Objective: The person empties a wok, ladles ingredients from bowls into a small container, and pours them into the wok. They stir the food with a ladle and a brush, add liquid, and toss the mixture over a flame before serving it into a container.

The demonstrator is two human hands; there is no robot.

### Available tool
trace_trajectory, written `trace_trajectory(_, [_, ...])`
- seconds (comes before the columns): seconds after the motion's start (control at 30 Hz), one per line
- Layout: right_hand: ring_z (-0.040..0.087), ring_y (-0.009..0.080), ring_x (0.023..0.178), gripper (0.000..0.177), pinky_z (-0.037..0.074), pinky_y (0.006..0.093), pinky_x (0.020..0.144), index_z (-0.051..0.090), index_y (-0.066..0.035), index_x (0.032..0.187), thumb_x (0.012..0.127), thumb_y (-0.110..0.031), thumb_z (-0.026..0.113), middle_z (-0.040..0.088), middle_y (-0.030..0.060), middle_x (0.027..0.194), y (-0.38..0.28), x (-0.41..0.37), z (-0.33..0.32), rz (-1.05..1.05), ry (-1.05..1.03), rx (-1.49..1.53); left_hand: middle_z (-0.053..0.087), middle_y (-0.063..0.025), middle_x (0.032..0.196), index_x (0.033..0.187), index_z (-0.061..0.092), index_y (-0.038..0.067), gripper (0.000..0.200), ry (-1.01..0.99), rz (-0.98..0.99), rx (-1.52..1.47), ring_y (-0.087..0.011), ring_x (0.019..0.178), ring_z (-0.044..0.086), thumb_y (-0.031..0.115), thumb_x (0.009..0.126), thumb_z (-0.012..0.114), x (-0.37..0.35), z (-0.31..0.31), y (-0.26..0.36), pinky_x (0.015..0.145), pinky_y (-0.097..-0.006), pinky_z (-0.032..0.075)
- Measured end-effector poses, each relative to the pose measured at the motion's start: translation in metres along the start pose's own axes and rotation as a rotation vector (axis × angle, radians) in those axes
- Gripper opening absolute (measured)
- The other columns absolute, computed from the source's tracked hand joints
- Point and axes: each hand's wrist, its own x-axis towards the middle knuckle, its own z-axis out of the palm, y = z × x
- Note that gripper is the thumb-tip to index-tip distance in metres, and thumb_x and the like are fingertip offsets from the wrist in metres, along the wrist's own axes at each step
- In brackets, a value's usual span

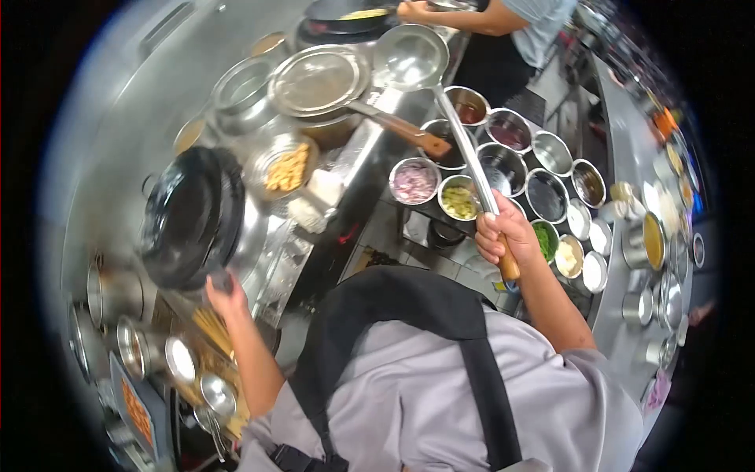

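Note:
My right hand is closed around the wooden-tipped handle of a long metal ladle. Its large round bowl is raised over the edge of the stove. At the lower rim of a black wok, my left hand is closed on the short handle, somewhat blurred by motion. The wok looks dark inside, with no food visible. Beside it, a strainer holds golden fried pieces. Below my right hand stand metal tubs of chopped red onion, green-yellow pieces and chopped greens.
A flat round strainer with a wooden handle lies across a pot. Another person's arm is at a far pan. Pots and a tray of orange food stand at lower left. A counter with containers runs along the right.

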Motion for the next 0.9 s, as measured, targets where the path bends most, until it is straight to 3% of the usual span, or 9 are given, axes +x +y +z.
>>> trace_trajectory(0.03, [0.044, 0.0095, 0.044, 0.055, 0.04, 0.0247, 0.039, 0.036, -0.01, 0.145, 0.094, -0.008, 0.056, 0.045, 0.001, 0.066, -0.007, -0.005, -0.008, -0.044, 0.09, -0.056, 0.064, -0.0093, 0.097, 0.103, 0.06, 0.004, 0.021, 0.039, -0.007, -0.008, -0.0249, 0.091, 0.063, 0.021, 0.092, 0.064, -0.024, -0.005, -0.009, 0.081, -0.0407, 0.055])
trace_trajectory(0.1, [0.046, 0.0101, 0.046, 0.055, 0.04, 0.0246, 0.039, 0.037, -0.009, 0.142, 0.091, -0.004, 0.057, 0.047, 0.0017, 0.067, -0.017, -0.014, -0.027, -0.1, 0.239, -0.11, 0.063, -0.0082, 0.096, 0.105, 0.06, 0.006, 0.02, -0.006, 0.149, 0.512, -0.0248, 0.088, 0.063, 0.022, 0.093, 0.063, -0.096, -0.005, -0.034, 0.079, -0.04, 0.055])
trace_trajectory(0.17, [0.047, 0.011, 0.047, 0.058, 0.041, 0.0258, 0.04, 0.035, -0.006, 0.144, 0.09, -0.003, 0.056, 0.048, 0.0017, 0.067, -0.024, -0.025, -0.065, -0.113, 0.418, -0.21, 0.065, -0.0081, 0.096, 0.104, 0.064, 0.004, 0.024, -0.161, -0.306, 0.645, -0.0223, 0.084, 0.062, 0.027, 0.094, 0.063, -0.16, -0.017, -0.062, 0.078, -0.0355, 0.052])
trace_trajectory(0.27, [0.046, 0.01, 0.046, 0.057, 0.04, 0.0253, 0.039, 0.034, -0.004, 0.144, 0.091, -0.005, 0.056, 0.046, 0.0014, 0.067, -0.026, -0.038, -0.095, -0.084, 0.537, -0.267, 0.067, -0.0095, 0.095, 0.1, 0.068, 0.002, 0.03, -0.188, -0.167, 1.187, -0.0188, 0.084, 0.061, 0.031, 0.094, 0.064, -0.172, -0.051, -0.11, 0.077, -0.0324, 0.049])
trace_trajectory(0.33, [0.047, 0.0099, 0.046, 0.057, 0.04, 0.0251, 0.039, 0.035, -0.004, 0.144, 0.091, -0.005, 0.056, 0.046, 0.0012, 0.066, -0.025, -0.044, -0.105, -0.076, 0.566, -0.258, 0.068, -0.0115, 0.094, 0.093, 0.069, -0.001, 0.036, -0.339, -0.362, 1.489, -0.0165, 0.087, 0.06, 0.035, 0.09, 0.068, -0.176, -0.055, -0.129, 0.079, -0.0306, 0.047])
trace_trajectory(0.6, [0.05, 0.0096, 0.049, 0.062, 0.042, 0.0244, 0.045, 0.035, -0.003, 0.148, 0.09, -0.003, 0.057, 0.051, 0.0004, 0.067, -0.04, -0.003, -0.124, -0.045, 0.537, -0.522, 0.067, -0.0125, 0.097, 0.1, 0.066, -0.003, 0.041, -0.353, -0.289, 1.627, -0.0191, 0.089, 0.061, 0.034, 0.085, 0.072, -0.172, -0.038, -0.186, 0.081, -0.0324, 0.048])
trace_trajectory(0.67, [0.056, 0.0138, 0.054, 0.061, 0.048, 0.0283, 0.051, 0.038, 0.0, 0.146, 0.09, -0.007, 0.059, 0.06, 0.0073, 0.076, -0.049, 0.015, -0.14, 0.007, 0.516, -0.659, 0.066, -0.0125, 0.099, 0.106, 0.062, -0.003, 0.046, -0.228, -0.346, 1.436, -0.0216, 0.089, 0.061, 0.032, 0.08, 0.076, -0.121, -0.095, -0.21, 0.082, -0.0333, 0.048])
trace_trajectory(0.77, [0.066, 0.0232, 0.068, 0.069, 0.054, 0.0366, 0.065, 0.035, 0.003, 0.146, 0.087, -0.015, 0.065, 0.067, 0.0224, 0.104, -0.058, 0.044, -0.163, 0.044, 0.47, -1.295, 0.065, -0.0121, 0.1, 0.111, 0.058, -0.002, 0.05, -0.376, -0.251, 1.477, -0.0231, 0.09, 0.061, 0.029, 0.078, 0.078, -0.178, -0.029, -0.206, 0.083, -0.0344, 0.048])
trace_trajectory(0.9, [0.049, 0.0103, 0.051, 0.052, 0.041, 0.0264, 0.044, 0.04, -0.003, 0.139, 0.091, -0.01, 0.059, 0.051, 0.0021, 0.072, -0.114, 0.056, -0.131, 0.317, 0.402, -0.766, 0.065, -0.0131, 0.103, 0.116, 0.056, -0.003, 0.056, -0.45, -0.252, 1.564, -0.0253, 0.094, 0.062, 0.031, 0.078, 0.077, -0.161, -0.079, -0.208, 0.086, -0.0352, 0.048])
